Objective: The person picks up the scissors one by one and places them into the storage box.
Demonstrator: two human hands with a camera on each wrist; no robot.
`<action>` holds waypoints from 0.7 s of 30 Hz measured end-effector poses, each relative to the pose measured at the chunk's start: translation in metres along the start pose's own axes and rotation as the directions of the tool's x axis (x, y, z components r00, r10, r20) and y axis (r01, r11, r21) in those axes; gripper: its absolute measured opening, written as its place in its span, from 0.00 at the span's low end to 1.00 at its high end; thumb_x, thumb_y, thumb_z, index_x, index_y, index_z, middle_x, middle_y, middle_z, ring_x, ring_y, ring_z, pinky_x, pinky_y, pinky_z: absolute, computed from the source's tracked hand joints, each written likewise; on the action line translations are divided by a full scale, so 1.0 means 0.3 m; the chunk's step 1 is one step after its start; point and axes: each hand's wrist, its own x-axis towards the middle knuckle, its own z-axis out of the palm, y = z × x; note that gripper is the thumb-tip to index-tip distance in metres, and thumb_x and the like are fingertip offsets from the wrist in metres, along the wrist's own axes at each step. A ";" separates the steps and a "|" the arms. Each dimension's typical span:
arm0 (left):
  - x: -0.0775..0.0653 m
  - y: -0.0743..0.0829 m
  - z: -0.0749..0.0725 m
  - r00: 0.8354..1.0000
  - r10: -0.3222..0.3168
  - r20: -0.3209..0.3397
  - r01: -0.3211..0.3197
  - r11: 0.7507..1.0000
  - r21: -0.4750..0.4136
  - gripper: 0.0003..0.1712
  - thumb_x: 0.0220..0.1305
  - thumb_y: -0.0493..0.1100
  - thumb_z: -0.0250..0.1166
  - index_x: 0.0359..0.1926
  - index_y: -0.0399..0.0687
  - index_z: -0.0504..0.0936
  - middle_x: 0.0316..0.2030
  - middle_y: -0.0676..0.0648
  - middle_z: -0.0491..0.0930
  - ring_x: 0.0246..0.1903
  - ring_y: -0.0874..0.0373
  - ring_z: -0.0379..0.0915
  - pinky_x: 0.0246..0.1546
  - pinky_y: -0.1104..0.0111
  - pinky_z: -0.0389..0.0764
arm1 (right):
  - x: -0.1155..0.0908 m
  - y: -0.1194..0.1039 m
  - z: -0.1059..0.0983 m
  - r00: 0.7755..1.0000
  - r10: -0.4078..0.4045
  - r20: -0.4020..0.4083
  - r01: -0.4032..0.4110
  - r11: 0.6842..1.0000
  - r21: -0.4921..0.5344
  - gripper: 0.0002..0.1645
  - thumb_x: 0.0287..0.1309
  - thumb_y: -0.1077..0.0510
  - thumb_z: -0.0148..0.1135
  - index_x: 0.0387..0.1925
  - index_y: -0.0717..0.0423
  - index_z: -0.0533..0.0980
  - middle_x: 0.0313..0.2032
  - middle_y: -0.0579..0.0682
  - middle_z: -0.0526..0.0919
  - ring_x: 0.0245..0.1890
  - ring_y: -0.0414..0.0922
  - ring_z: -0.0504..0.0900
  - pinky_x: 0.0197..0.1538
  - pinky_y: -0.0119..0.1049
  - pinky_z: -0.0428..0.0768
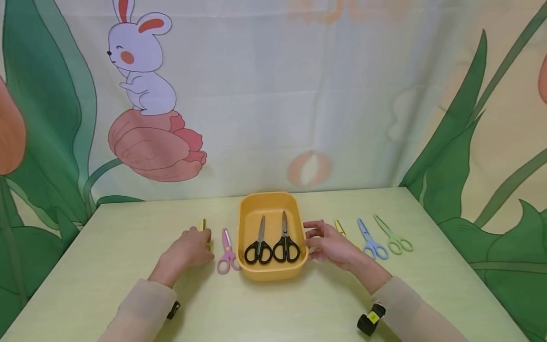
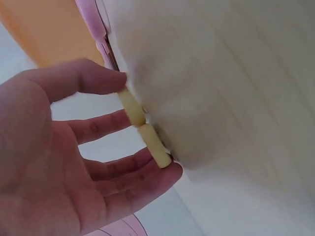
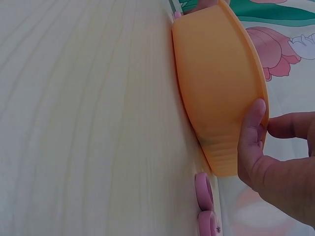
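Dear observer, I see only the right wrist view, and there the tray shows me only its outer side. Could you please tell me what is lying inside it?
Observer: In the head view, two pairs of black-handled scissors lie inside the tray.
Operator: Thank you. And what is the left hand holding, please?
Observer: The left wrist view shows its fingers around the handles of yellow scissors.
Operator: I understand. Which thing on the table lies farthest to the right?
Observer: In the head view, it is the pair of green scissors.
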 end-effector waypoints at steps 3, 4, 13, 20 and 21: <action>0.005 0.000 -0.005 0.999 -0.032 0.012 0.032 0.999 -0.022 0.17 0.59 0.44 0.72 0.44 0.41 0.77 0.39 0.39 0.71 0.40 0.43 0.69 0.39 0.51 0.77 | 0.001 -0.003 0.002 1.000 0.001 -0.003 -0.001 1.000 0.000 0.34 0.69 0.68 0.56 0.73 0.65 0.60 0.56 0.66 0.68 0.37 0.52 0.82 0.39 0.37 0.85; 0.006 0.001 -0.006 0.999 -0.041 0.009 0.041 0.999 -0.026 0.18 0.58 0.45 0.72 0.44 0.41 0.77 0.39 0.39 0.71 0.40 0.43 0.69 0.39 0.51 0.77 | 0.002 -0.003 0.002 1.000 0.003 -0.003 -0.003 1.000 -0.001 0.34 0.69 0.68 0.56 0.73 0.65 0.60 0.56 0.66 0.69 0.37 0.52 0.82 0.38 0.37 0.85; 0.012 0.005 -0.008 0.990 -0.062 -0.129 0.053 0.996 -0.072 0.26 0.56 0.48 0.74 0.49 0.37 0.76 0.43 0.36 0.70 0.43 0.39 0.68 0.41 0.49 0.79 | 0.002 0.004 0.001 1.000 0.012 -0.021 -0.012 1.000 -0.007 0.34 0.69 0.68 0.55 0.74 0.64 0.60 0.57 0.65 0.68 0.37 0.52 0.82 0.37 0.37 0.84; 0.009 0.015 -0.014 0.963 -0.039 -0.268 0.014 0.996 -0.093 0.25 0.56 0.48 0.70 0.48 0.35 0.75 0.41 0.37 0.68 0.43 0.37 0.65 0.41 0.48 0.73 | 0.001 -0.003 0.003 1.000 0.009 -0.011 -0.009 1.000 -0.007 0.34 0.69 0.68 0.55 0.74 0.66 0.59 0.57 0.67 0.67 0.36 0.52 0.82 0.38 0.37 0.84; 0.009 0.018 -0.015 0.959 -0.037 -0.281 0.011 0.995 -0.094 0.25 0.56 0.48 0.70 0.48 0.35 0.75 0.41 0.37 0.68 0.44 0.38 0.65 0.41 0.48 0.72 | 0.001 -0.003 0.003 1.000 0.012 -0.011 -0.012 1.000 -0.005 0.34 0.69 0.68 0.55 0.74 0.65 0.59 0.57 0.67 0.67 0.36 0.52 0.82 0.38 0.37 0.84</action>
